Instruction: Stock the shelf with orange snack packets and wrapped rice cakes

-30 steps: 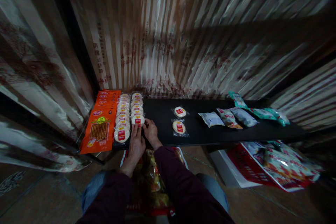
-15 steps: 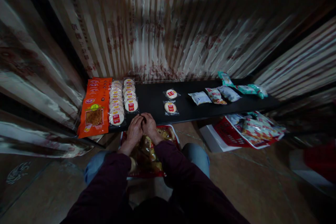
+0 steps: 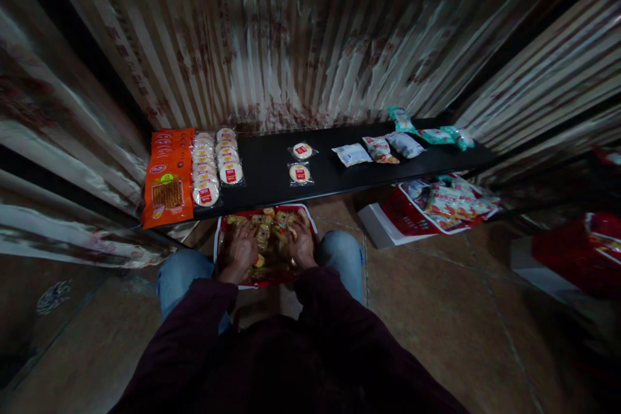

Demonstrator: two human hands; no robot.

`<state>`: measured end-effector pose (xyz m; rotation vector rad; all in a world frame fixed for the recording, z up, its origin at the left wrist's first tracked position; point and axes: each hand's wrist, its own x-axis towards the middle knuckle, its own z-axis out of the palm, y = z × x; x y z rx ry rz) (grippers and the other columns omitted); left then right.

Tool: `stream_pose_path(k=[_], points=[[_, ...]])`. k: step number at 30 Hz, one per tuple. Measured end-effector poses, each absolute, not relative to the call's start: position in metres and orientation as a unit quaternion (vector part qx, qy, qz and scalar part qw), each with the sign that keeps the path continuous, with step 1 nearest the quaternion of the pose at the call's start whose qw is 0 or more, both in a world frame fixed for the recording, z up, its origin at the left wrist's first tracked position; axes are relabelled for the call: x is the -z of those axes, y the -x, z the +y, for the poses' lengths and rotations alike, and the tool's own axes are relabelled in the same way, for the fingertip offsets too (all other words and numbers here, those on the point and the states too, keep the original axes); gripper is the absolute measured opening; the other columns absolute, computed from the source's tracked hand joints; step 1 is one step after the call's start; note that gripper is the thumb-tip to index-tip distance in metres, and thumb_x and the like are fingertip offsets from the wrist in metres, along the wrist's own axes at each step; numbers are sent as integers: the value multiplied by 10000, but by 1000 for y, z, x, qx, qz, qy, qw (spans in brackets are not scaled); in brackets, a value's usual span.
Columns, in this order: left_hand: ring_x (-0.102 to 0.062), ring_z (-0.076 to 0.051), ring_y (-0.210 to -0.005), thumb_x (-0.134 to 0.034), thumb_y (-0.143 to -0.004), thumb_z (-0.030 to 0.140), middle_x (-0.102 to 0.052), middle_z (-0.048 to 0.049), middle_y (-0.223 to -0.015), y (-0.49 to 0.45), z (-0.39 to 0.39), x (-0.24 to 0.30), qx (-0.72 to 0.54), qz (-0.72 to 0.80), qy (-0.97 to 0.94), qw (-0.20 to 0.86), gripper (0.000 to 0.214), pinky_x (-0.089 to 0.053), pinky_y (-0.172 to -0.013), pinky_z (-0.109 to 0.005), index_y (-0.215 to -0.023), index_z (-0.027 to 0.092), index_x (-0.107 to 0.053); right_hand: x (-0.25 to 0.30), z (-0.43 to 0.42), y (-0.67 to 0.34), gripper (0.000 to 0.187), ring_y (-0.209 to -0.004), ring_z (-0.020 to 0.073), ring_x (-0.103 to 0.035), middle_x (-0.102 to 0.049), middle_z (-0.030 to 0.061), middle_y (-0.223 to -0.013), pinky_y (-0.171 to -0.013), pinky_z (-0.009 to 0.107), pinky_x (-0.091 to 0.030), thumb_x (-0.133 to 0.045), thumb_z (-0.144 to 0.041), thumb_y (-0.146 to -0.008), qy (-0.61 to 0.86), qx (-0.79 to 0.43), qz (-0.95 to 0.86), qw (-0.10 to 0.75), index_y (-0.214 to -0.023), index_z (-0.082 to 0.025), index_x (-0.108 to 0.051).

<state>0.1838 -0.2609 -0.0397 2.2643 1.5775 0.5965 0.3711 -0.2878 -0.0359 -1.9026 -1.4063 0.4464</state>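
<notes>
A red basket with a white rim (image 3: 217, 252) sits between my knees, below the front edge of a black shelf (image 3: 269, 174). It holds several small wrapped snacks (image 3: 262, 233) in clear and yellowish packaging. My left hand (image 3: 244, 247) rests on the snacks at the basket's left side, fingers stretched out. Over on the right side, my right hand (image 3: 301, 246) also lies on the snacks, its fingers apart. Neither hand clearly lifts a packet. On the shelf above, two round white crackers in clear wrap, a rear one (image 3: 303, 151) and a front one (image 3: 299, 173), lie apart from the others.
At the shelf's left end are overlapping orange snack bags (image 3: 168, 184) and two rows of wrapped round crackers (image 3: 206, 193). White packets (image 3: 352, 154) and green packets (image 3: 439, 136) lie toward the right. Below stands another filled red basket (image 3: 412, 213) on a white box.
Both hands have come down from together at the shelf's front edge into the basket and spread apart. My view has shifted, so the shelf appears higher and farther left.
</notes>
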Motion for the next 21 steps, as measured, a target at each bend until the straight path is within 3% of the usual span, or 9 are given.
stream_pose_path(k=[4, 8, 13, 18, 21], points=[[-229, -317, -1389, -444, -784, 194, -458, -160, -1389, -171, -270, 53, -161, 621, -755, 138, 408, -253, -1122, -489, -1144, 101, -611, 40, -308, -397, 365, -1097, 246, -543, -608, 145, -1150, -992, 379, -410, -480, -160, -778, 804, -173, -494, 282, -1108, -117, -631], [-174, -324, -1404, -439, -807, 288, -392, -173, -1438, -157, -277, 61, -144, 666, -718, 143, 511, -260, -1096, -519, -1274, 95, -512, 40, -321, -404, 388, -1082, 224, -557, -605, 126, -1174, -971, 335, -415, -467, -209, -824, 823, -188, -483, 233, -1186, -143, -591], [-131, -317, -1418, -474, -782, 324, -333, -158, -1480, -153, -290, 69, -127, 684, -700, 163, 523, -232, -1104, -521, -1260, 116, -521, 43, -326, -401, 444, -1086, 237, -567, -595, 155, -1198, -949, 318, -414, -523, -214, -808, 838, -213, -471, 175, -1242, -123, -544], [-139, -324, -1417, -529, -750, 305, -312, -153, -1491, -167, -298, 69, -185, 665, -700, 183, 486, -192, -1115, -541, -1208, 146, -556, 47, -320, -401, 509, -1011, 250, -609, -622, 140, -1161, -884, 342, -452, -574, -248, -788, 831, -243, -468, 176, -1288, -175, -512], [-121, -329, -1419, -563, -724, 269, -225, -128, -1528, -171, -296, 64, -244, 667, -672, 209, 454, -196, -1134, -496, -1164, 159, -579, 53, -318, -406, 475, -923, 243, -632, -667, 97, -1034, -833, 345, -471, -596, -278, -767, 812, -255, -469, 236, -1236, -217, -554]])
